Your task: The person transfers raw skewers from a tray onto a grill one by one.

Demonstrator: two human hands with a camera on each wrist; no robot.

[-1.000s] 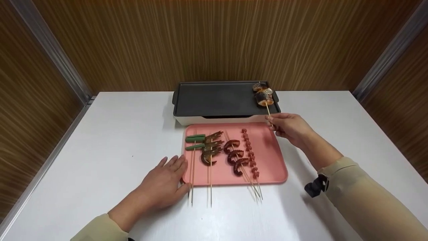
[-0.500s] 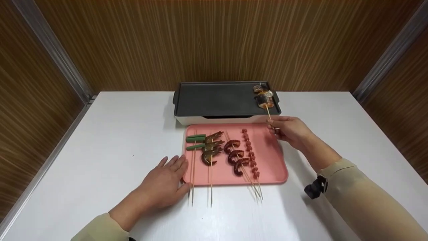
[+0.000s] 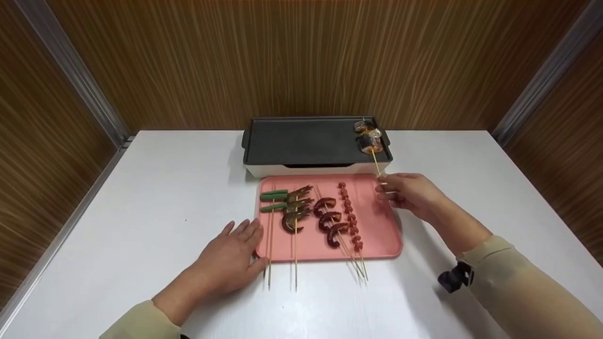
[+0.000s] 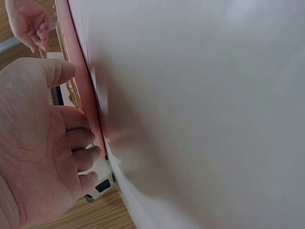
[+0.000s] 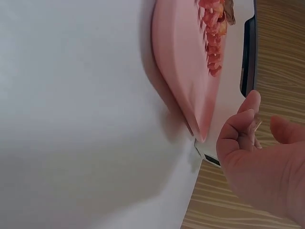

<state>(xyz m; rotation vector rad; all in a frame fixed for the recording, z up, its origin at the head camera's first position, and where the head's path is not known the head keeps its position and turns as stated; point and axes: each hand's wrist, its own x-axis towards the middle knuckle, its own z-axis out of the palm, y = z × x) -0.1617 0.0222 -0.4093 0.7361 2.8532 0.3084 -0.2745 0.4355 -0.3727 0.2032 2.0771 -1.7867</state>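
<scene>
My right hand is at the near end of a skewer of browned fish chunks, with the stick's end against its fingers. In the right wrist view, a gap shows between thumb and fingers beside the stick end. The fish lies at the right end of the black griddle. My left hand rests flat at the left edge of the pink tray, fingertips touching its rim. Skewers of green vegetable pieces, shrimp, octopus tentacles and small red pieces lie on the tray.
The griddle's pale base stands directly behind the tray on a white table. Several skewer sticks stick out past the tray's front edge. Wood-patterned panels enclose the back and sides.
My right hand has moved down the stick, towards me, and its fingers have loosened. The fish has settled slightly lower on the griddle. My left hand stays in place.
</scene>
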